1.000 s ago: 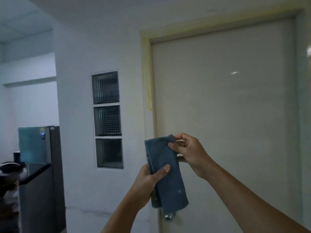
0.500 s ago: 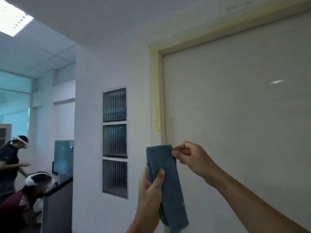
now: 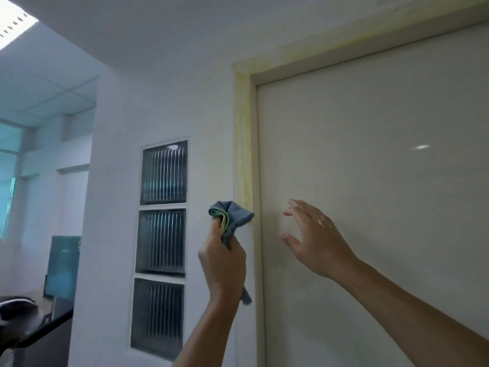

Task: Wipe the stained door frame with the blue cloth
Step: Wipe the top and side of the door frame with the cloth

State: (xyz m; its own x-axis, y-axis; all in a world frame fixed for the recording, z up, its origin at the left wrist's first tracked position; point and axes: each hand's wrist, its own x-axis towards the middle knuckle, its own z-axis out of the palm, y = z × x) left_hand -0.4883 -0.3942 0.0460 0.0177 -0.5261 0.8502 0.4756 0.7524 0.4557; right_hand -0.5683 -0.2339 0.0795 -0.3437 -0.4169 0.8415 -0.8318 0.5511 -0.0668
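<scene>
The door frame (image 3: 243,144) runs up the left side of a pale door (image 3: 370,181) and along its top, smeared yellow from the upper corner down to about mid height. My left hand (image 3: 222,263) grips the bunched blue cloth (image 3: 232,214), whose top presses against the frame at the lower end of the yellow stain. A yellowish smear shows in the cloth's folds. My right hand (image 3: 315,234) is held up with spread fingers close to the door panel, holding nothing.
Three ribbed glass blocks (image 3: 161,247) are set in the white wall left of the frame. Further left stand a teal monitor (image 3: 64,263) and a dark desk edge (image 3: 39,332). A ceiling light (image 3: 13,30) glows at the top left.
My right hand let go of the cloth and opened toward the door. My left hand bunched the cloth and raised it to the frame. The view tilted upward.
</scene>
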